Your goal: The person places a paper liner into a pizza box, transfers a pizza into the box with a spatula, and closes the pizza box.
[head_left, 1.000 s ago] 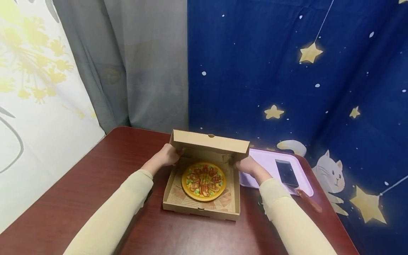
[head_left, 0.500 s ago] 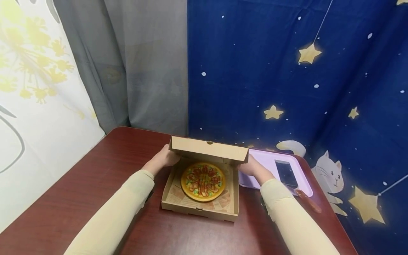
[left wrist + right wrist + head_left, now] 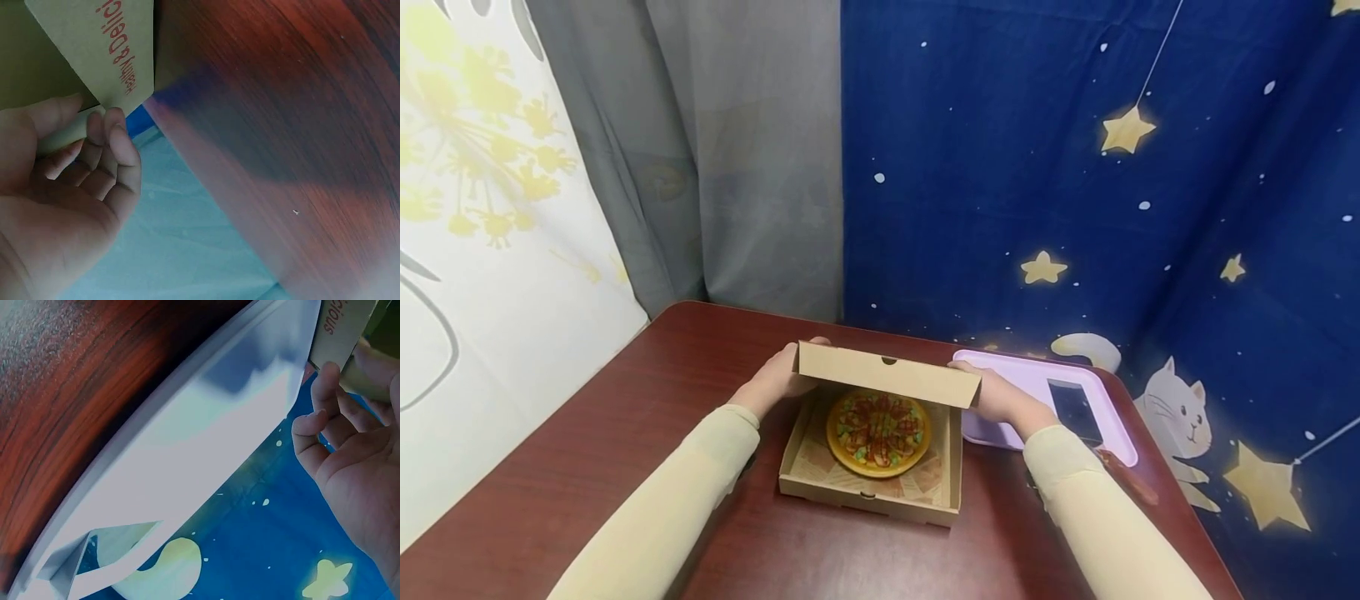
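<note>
A cardboard pizza box (image 3: 865,498) stands on the table with its lid (image 3: 887,373) tilted forward, partway down. Inside, on printed paper, lies a round pizza (image 3: 878,437) with a yellow rim; the lid's front flap hides its far edge. My left hand (image 3: 775,379) holds the lid's left side, and in the left wrist view the curled fingers (image 3: 122,147) and thumb meet at the box edge beside red lettering. At the lid's right side my right hand (image 3: 1000,393) grips the cardboard, fingers bent around its edge in the right wrist view.
To the right of the box is a lilac tray (image 3: 1022,367) bearing a flat dark-looking blade (image 3: 1075,408); its brown handle (image 3: 1131,479) juts over the tray's near rim. The dark red table (image 3: 685,367) ends at curtains behind.
The lid has swung forward and down over the pizza, covering more of it. Both hands have followed along its sides, the right shifting outward slightly.
</note>
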{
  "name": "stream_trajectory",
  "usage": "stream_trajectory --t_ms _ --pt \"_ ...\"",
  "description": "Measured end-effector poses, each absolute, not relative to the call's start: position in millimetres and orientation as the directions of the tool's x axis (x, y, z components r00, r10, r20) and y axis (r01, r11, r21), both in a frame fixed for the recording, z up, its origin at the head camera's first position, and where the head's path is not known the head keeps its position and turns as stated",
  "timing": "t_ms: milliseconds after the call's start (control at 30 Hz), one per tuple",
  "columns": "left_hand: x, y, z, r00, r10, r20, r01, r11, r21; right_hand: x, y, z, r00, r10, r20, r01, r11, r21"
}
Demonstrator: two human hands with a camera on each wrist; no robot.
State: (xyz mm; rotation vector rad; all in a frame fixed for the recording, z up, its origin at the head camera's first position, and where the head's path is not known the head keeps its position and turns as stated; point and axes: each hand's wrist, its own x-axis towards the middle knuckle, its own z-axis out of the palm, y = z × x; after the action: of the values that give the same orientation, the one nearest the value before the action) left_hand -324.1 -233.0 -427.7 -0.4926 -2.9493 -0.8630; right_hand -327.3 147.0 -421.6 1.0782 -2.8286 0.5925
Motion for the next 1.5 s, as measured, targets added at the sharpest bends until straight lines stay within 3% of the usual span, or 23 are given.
stream_trajectory --t_ms 300,500,800,900,1033,1200,1333,1500 --pt "-318.0 -235.6 -429.0 -0.907 0.370 0.200 0.421 0.814 0.401 -330.6 144.2 -420.1 -0.808 -0.582 0.094 -0.562 0.710 -0.424" --pt "-315.7 -233.1 -428.8 -0.921 0.354 0.162 0.390 0.838 0.382 -332.5 141.6 -418.7 -0.792 -0.606 0.065 -0.577 0.712 -0.400" --pt "-315.6 -231.9 -429.9 -0.944 0.304 0.130 0.330 0.847 0.416 -324.1 132.7 -382.1 -0.823 -0.568 -0.012 -0.558 0.811 -0.177" --pt "-315.4 -231.8 -431.5 -0.943 0.302 0.137 0.332 0.851 0.407 -317.1 130.1 -369.2 -0.841 -0.538 -0.063 -0.524 0.837 -0.156" --pt "-313.4 -232.3 -433.3 -0.933 0.309 0.185 0.359 0.846 0.395 -309.7 131.1 -358.4 -0.864 -0.486 -0.127 -0.414 0.833 -0.368" --pt "-311.5 -234.6 -435.8 -0.924 0.307 0.227 0.376 0.835 0.402 -296.7 129.9 -348.1 -0.845 -0.446 -0.295 -0.101 0.675 -0.731" --pt "-310.5 -235.6 -436.5 -0.925 0.304 0.229 0.374 0.836 0.401 -285.0 129.3 -339.9 -0.802 -0.458 -0.384 0.069 0.568 -0.820" --pt "-309.1 -236.6 -436.3 -0.929 0.307 0.207 0.366 0.842 0.396 -270.1 134.7 -335.9 -0.755 -0.517 -0.403 0.131 0.484 -0.865"
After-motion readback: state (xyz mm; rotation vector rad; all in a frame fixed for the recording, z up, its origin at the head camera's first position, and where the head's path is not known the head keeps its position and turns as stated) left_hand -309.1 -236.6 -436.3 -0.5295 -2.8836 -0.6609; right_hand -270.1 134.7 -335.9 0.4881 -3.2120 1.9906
